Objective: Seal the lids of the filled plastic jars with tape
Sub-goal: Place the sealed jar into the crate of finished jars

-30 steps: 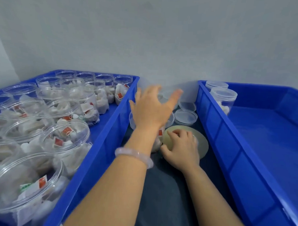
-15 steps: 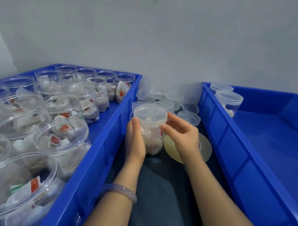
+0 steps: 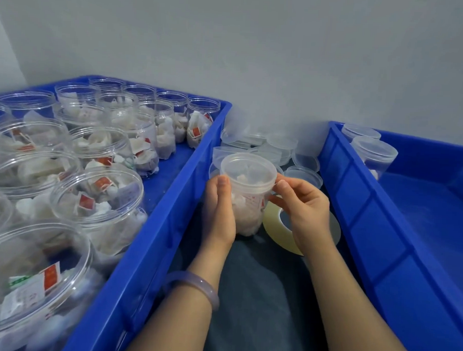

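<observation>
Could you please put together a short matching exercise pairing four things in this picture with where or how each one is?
Things:
1 held jar
2 tape roll
3 open jars
4 loose lids

Places or states:
A in the left bin
B flat on the cloth
C gripped, lid on
D piled by the wall

Pairs: 1-C, 2-B, 3-A, 4-D
</observation>
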A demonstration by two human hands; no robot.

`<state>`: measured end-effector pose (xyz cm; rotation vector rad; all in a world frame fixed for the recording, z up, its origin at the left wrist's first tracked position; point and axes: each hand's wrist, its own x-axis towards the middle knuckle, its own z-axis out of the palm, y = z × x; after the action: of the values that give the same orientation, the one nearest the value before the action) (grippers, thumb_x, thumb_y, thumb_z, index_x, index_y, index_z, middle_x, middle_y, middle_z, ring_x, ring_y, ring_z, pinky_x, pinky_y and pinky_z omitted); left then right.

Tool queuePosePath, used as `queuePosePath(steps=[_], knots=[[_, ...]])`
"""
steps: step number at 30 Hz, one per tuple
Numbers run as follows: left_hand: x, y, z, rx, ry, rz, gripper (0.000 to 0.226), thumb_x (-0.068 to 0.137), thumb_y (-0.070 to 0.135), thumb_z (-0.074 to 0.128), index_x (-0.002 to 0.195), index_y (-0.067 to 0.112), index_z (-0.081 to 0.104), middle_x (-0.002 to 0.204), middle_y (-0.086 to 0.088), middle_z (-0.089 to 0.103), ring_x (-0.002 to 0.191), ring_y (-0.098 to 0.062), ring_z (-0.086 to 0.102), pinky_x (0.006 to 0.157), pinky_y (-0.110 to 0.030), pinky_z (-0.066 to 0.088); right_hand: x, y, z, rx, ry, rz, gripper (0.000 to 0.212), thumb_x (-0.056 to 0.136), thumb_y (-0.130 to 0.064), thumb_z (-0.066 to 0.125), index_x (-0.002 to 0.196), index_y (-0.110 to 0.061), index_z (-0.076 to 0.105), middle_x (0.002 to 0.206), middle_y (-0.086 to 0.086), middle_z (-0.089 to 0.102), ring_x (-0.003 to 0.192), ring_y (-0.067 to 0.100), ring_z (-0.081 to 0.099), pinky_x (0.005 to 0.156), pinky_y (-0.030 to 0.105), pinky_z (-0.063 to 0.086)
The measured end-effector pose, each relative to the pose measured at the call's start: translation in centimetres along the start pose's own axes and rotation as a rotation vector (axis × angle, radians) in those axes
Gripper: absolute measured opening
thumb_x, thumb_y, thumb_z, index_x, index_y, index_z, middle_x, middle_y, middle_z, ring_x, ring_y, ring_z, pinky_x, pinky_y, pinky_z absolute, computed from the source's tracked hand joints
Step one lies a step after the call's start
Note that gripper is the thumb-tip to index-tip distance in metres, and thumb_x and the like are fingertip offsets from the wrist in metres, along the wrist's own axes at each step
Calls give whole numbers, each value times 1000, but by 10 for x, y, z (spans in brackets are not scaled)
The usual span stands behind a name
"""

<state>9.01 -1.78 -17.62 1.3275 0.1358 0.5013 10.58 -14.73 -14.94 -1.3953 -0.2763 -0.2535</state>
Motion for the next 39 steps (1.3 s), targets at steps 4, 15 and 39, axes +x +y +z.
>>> queuePosePath(steps=[4, 15, 39], knots=[[-3, 1, 0, -87, -85, -25, 113, 58, 97, 31, 136, 17, 48, 133, -7, 57, 124, -21, 53, 107, -48, 40, 1, 0, 6, 141, 41, 100, 14, 68, -17, 71, 76, -6, 69, 86, 3, 74, 72, 16, 66, 69, 32, 55], [-19, 11, 0, -65, -105, 72, 50, 72, 64, 47, 101, 25, 55, 102, 8, 62, 98, -9, 60, 79, -13, 47, 2, -14, 9, 166, 117, 356, 27, 95, -32, 54, 90, -11, 70, 79, 1, 72, 71, 11, 64, 61, 22, 49], [-20, 46, 25, -51, 35, 120, 30, 85, 33, 45, 87, 15, 70, 85, 5, 69, 90, -16, 64, 83, -27, 49, -15, -43, 37, -82, 264, 20, 28, 99, -36, 45, 81, -24, 63, 89, -3, 70, 79, 1, 64, 73, 15, 50]])
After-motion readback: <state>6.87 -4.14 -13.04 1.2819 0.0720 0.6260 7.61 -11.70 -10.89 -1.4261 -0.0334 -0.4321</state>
